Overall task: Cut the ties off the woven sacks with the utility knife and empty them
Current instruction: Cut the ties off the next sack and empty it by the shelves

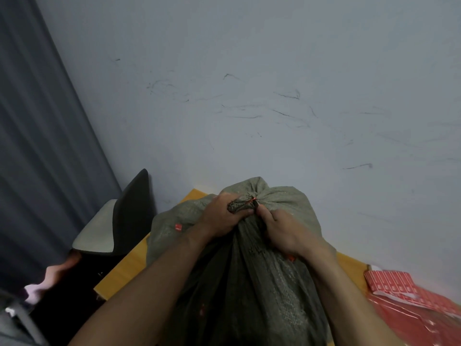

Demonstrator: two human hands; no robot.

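Sack point(249, 283) stood tied, unemptied. Left hand point(219, 217) gripped its neck point(236, 207); right hand point(283, 232) held the utility knife point(256, 207) at the red tie point(251, 200).

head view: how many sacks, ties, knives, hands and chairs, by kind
woven sack: 1
red tie: 1
utility knife: 1, only its tip shows
hands: 2, left hand and right hand
chair: 1
total: 6

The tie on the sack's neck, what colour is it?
Reddish orange; the tie shows in the head view, round the bunched neck of the grey-green sack.
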